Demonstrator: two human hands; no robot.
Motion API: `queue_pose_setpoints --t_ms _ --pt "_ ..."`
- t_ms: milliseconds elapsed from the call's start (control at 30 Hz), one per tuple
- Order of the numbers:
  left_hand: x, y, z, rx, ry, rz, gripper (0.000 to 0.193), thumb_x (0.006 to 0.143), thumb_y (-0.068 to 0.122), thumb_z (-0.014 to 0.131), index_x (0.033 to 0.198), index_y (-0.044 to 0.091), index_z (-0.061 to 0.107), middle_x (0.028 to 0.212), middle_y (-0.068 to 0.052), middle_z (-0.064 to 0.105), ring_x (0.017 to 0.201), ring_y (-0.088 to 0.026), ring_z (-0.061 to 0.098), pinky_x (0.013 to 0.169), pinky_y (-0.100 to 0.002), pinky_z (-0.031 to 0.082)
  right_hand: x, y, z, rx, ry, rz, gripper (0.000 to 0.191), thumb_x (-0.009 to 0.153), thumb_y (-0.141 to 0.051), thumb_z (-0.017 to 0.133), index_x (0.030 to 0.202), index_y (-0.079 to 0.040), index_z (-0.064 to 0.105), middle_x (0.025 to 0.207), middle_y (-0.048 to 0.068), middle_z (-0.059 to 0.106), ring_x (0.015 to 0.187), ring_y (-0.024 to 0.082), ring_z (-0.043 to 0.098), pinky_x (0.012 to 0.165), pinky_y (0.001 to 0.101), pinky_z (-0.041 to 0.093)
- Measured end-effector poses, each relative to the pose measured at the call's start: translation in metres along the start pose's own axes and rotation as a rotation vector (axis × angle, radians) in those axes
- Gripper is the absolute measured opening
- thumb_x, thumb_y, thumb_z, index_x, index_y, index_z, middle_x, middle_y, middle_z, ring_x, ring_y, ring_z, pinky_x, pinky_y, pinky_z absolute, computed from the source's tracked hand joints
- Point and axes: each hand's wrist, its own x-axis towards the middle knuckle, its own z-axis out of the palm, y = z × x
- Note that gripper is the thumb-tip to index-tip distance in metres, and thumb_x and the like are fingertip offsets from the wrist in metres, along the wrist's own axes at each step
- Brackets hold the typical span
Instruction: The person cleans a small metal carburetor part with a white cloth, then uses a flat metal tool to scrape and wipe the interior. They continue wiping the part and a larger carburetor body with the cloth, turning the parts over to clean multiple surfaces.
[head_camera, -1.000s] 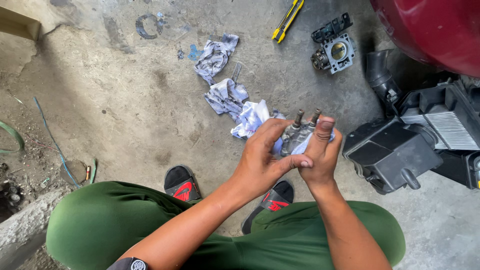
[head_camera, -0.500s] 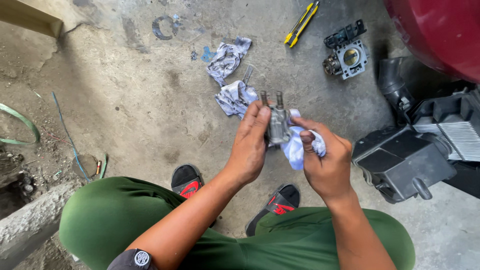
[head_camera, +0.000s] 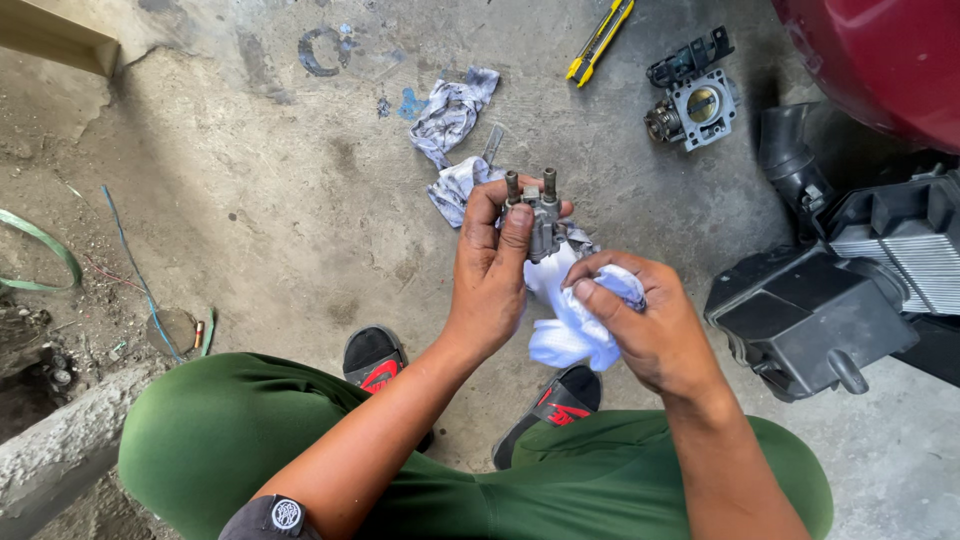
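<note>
Metal part (head_camera: 541, 215) gripped upright, left hand (head_camera: 492, 275) fingers wrapped — right hand (head_camera: 655, 335) bunches white rag (head_camera: 570, 335).

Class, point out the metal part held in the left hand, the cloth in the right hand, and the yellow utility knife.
metal part (head_camera: 541, 212), head view, its grey body.
cloth (head_camera: 575, 335), head view, bunched middle.
yellow utility knife (head_camera: 599, 40), head view, mid-handle.

floor: stained grey concrete (head_camera: 250, 230) | light: daylight, soft shadows | left edge: broken concrete kerb (head_camera: 60, 450)
</note>
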Motion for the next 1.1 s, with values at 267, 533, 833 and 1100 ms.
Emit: queue_pose_setpoints --t_ms 267,533,833,1100 --pt "0.002 -0.002 0.002 -0.285 0.021 -0.104 0.024 0.113 0.026 0.047 0.126 0.006 0.047 0.13 -0.011 0.06 0.12 -0.028 0.068 0.097 -0.043 0.06 -0.003 -0.004 -0.024 0.262 0.147 -0.032 0.019 0.093 -0.012 0.07 0.106 0.002 0.066 0.094 0.005 0.067 0.084 0.012 0.063 0.075 0.0259 0.052" --pt "0.003 0.005 0.006 -0.35 0.046 -0.191 0.022 0.113 0.028 0.044 0.124 0.009 0.042 0.122 -0.013 0.062 0.12 -0.033 0.069 0.098 -0.047 0.06 0.003 -0.003 -0.031 0.363 0.216 -0.014 0.019 0.095 -0.008 0.069 0.11 0.003 0.064 0.098 0.008 0.065 0.085 0.013 0.065 0.077 0.0271 0.055" --pt "0.003 0.011 -0.005 -0.655 -0.14 -0.364 0.044 0.112 0.047 0.044 0.131 0.007 0.048 0.092 -0.008 0.056 0.089 -0.022 0.067 0.095 -0.048 0.062 0.006 -0.008 -0.031 0.568 0.231 -0.052 0.028 0.105 -0.015 0.065 0.124 0.004 0.059 0.104 0.014 0.064 0.089 0.019 0.064 0.081 0.0316 0.053" --pt "-0.001 0.022 -0.006 -0.748 -0.218 -0.552 0.038 0.103 0.049 0.055 0.111 0.012 0.048 0.098 -0.005 0.048 0.086 -0.016 0.054 0.066 -0.03 0.047 -0.006 -0.033 -0.028 0.895 0.194 -0.147 0.049 0.091 -0.008 0.07 0.135 0.003 0.054 0.114 0.015 0.065 0.106 0.023 0.067 0.105 0.0392 0.055"
